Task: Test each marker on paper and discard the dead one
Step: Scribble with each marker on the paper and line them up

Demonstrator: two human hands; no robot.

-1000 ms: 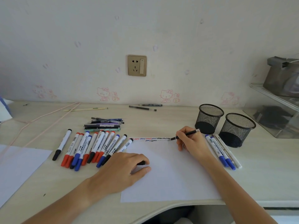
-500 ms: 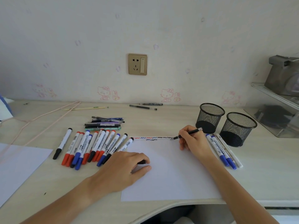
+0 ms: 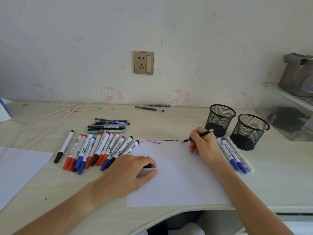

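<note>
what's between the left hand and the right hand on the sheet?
Head view: only bare white paper between the left hand and the right hand. The squiggle row runs along the sheet's far edge, beyond that stretch.

A thin black pen (image 3: pixel 198 136) tilts with its tip on the top edge of the white paper (image 3: pixel 174 175), at the right end of a row of red, blue and black squiggles (image 3: pixel 159 141). Whiteboard markers (image 3: pixel 94 150) — red, blue, black caps — lie side by side left of the sheet; more markers (image 3: pixel 232 155) lie to its right.
</note>
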